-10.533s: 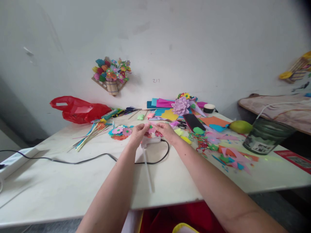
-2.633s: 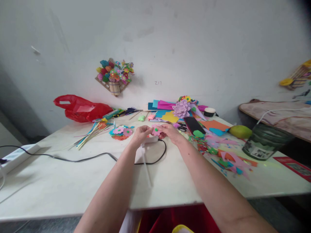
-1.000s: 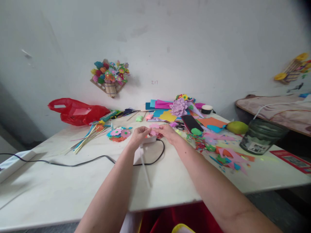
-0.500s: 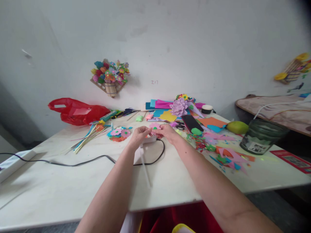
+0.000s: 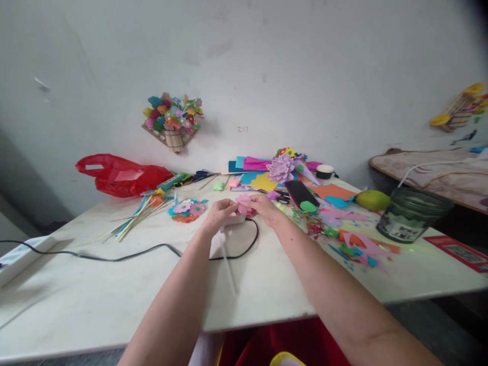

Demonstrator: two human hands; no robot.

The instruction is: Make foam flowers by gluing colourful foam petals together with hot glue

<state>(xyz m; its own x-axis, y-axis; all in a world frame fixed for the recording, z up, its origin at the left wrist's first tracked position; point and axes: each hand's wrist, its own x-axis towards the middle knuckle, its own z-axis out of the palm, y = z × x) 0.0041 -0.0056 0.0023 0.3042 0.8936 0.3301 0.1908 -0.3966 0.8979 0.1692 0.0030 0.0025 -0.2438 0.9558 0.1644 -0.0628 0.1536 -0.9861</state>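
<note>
Between the fingertips of my left hand (image 5: 218,216) and my right hand (image 5: 264,207) is a pink foam flower (image 5: 244,201). Both hands pinch it from opposite sides, and the fingers cover part of its edge. Just below them on the table lies a white glue gun (image 5: 234,220), partly hidden by my left hand. A translucent glue stick (image 5: 229,267) points from it toward the front edge. Left of my hands sits a pile of foam flowers (image 5: 186,208) in pink, blue and orange.
A black cord (image 5: 141,257) crosses the white table (image 5: 114,305). Thin strips (image 5: 133,218) and a red plastic bag (image 5: 122,175) lie left. To the right are a phone (image 5: 299,193), foam scraps (image 5: 362,246), a yellow-green fruit (image 5: 372,200) and a dark glass jar (image 5: 409,216).
The flower's green centre, plain to see before, no longer shows; its face looks all pink. Both hands keep nearly the same place and grip.
</note>
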